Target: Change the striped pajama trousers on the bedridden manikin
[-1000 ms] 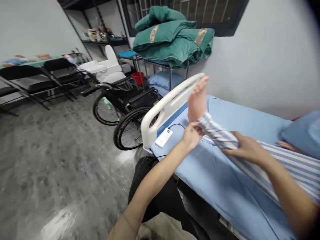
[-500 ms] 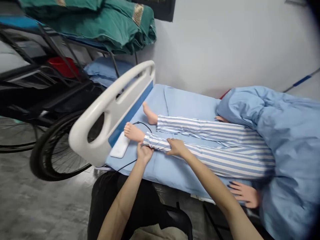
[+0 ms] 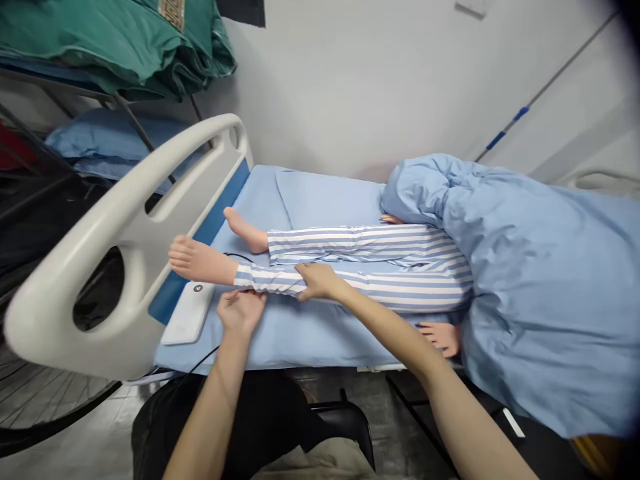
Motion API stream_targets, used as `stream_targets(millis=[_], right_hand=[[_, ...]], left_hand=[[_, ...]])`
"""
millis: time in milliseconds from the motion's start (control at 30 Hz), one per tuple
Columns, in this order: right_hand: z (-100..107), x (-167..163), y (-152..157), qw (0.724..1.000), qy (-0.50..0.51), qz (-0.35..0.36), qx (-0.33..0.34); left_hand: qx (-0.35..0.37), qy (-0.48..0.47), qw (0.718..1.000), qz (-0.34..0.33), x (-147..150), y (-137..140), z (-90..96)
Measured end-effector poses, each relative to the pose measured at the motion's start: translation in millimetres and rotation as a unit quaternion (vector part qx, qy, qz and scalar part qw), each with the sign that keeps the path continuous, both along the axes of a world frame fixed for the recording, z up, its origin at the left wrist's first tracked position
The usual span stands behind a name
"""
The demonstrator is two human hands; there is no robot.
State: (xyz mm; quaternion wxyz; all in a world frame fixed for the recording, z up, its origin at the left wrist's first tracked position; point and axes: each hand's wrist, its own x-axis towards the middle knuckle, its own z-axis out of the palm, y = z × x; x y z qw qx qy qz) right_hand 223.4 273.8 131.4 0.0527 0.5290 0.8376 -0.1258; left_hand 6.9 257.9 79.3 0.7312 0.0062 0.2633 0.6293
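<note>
A manikin in blue-and-white striped trousers (image 3: pixel 400 287) lies on the bed, both feet towards the footboard. Its near foot (image 3: pixel 203 260) is above a white device (image 3: pixel 189 319) with a small round button; the far foot (image 3: pixel 245 230) rests on the sheet. My left hand (image 3: pixel 243 310) is palm up beneath the near ankle, its fingers partly hidden by the leg and closed on it. Over the same lower leg, my right hand (image 3: pixel 317 280) grips the shin through the trouser cloth, thumb on the near side.
At the left rises the white footboard (image 3: pixel 125 207), with a wheelchair wheel (image 3: pixel 60 417) beyond it. A blue quilt (image 3: pixel 540 287) covers the manikin's upper body. One manikin hand (image 3: pixel 443 338) lies at the bed's near edge. A black cable (image 3: pixel 205 358) crosses the sheet.
The view has swung right and closer to the bed. The near foot now appears higher over the white device, which shows more fully. Both hands keep their hold on the leg.
</note>
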Motion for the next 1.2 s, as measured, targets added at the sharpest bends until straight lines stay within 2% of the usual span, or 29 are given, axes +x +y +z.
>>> stream_targets(millis=[167, 333, 433, 533, 600, 667, 733, 800, 933, 1067, 1200], right_hand=[[73, 25, 0, 0.994, 0.094, -0.002, 0.046], [143, 53, -19, 0.988, 0.140, -0.027, 0.062], [177, 73, -33, 0.985, 0.150, -0.030, 0.083], [204, 91, -44, 0.983, 0.150, -0.032, 0.102], [213, 100, -47, 0.980, 0.157, -0.033, 0.117], [212, 101, -47, 0.977, 0.163, -0.038, 0.131], [200, 94, -43, 0.976, 0.162, -0.050, 0.135], [177, 77, -36, 0.978, 0.152, -0.065, 0.125], [116, 34, -20, 0.989, 0.105, -0.060, 0.088], [53, 2, -10, 0.997, 0.047, -0.042, 0.048], [3, -10, -6, 0.999, -0.009, -0.041, 0.014]], left_hand=[[0.184, 0.008, 0.981, -0.055, 9, -1, 85.7], [0.280, 0.006, 0.955, -0.099, 23, -15, 159.8], [0.315, 0.009, 0.941, -0.124, 35, -21, 194.4], [0.291, -0.020, 0.946, -0.139, 47, -22, 224.1], [0.279, -0.036, 0.948, -0.149, 52, -20, 237.8], [0.281, -0.030, 0.947, -0.154, 52, -17, 241.9], [0.277, -0.012, 0.950, -0.144, 48, -14, 232.2], [0.265, -0.001, 0.957, -0.121, 38, -11, 207.5], [0.216, -0.003, 0.973, -0.081, 9, -4, 127.7], [0.112, -0.014, 0.991, -0.074, -11, 2, 47.5], [0.016, -0.030, 0.998, -0.050, -13, 3, -8.0]])
